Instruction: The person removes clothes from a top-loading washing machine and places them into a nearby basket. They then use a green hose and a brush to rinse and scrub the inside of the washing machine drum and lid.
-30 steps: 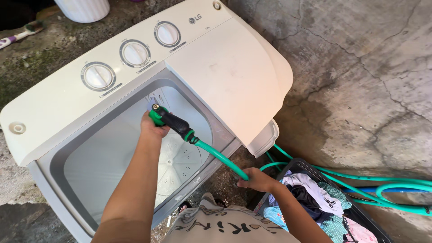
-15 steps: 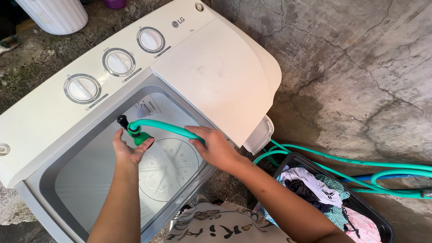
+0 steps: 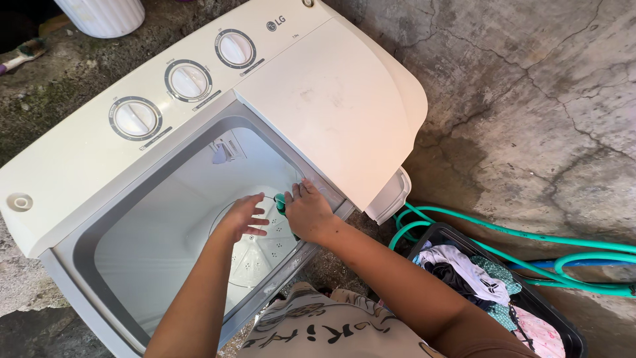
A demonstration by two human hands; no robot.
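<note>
Right fingers: the right hand [image 3: 310, 213] curls over the green hose nozzle [image 3: 281, 204], fingertips pinching it against the tub's right-hand wall, just below the rim.
Left fingers: the left hand [image 3: 242, 216] is spread and loose, fingertips just beside the nozzle, not closed on anything.
Nozzle place: inside the open wash tub [image 3: 165, 245], near its right edge, above the white pulsator plate [image 3: 255, 255]; only a small bit of green shows between the hands.
Hose: the green hose [image 3: 563, 265] lies coiled on the concrete floor beside the dark laundry basket [image 3: 510, 292]; its run up to the tub is hidden by the right arm.
Risk: the grip looks light, so the nozzle could slip off the wall and drop into the tub, or the hose's weight outside could drag it back over the rim.
Arms: both forearms reach forward and down into the tub, the right one crossing the front edge at a slant, wrist bent.
</note>
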